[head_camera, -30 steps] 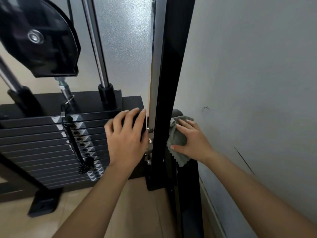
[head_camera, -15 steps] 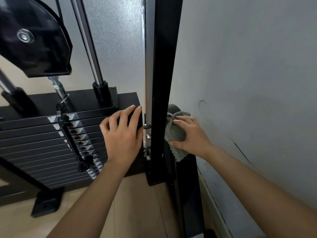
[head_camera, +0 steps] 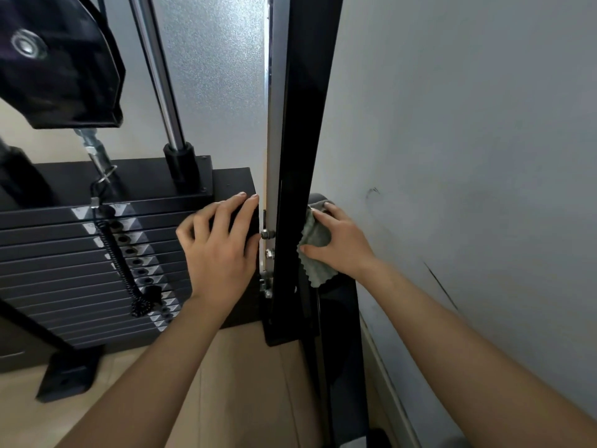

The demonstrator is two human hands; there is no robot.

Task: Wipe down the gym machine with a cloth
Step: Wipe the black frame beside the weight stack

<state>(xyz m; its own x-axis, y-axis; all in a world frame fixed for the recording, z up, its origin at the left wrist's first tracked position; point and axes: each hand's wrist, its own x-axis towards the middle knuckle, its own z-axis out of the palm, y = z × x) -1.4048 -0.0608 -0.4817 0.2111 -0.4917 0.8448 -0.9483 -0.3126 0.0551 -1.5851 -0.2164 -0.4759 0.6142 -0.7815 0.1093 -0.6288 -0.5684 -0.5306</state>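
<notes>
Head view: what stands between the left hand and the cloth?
The black upright post, with bolts, separates left hand and cloth; head view shows it.

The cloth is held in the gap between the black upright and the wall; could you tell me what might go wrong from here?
1. The right hand gripping the cloth sits close between upright and wall, so knuckles may scrape.
2. The left hand rests on the weight stack beside protruding bolts; a slip could nick it.

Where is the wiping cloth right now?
In the head view, the grey cloth is just right of centre, gripped under the right hand, low on the machine between the tall black post and the wall.
</notes>
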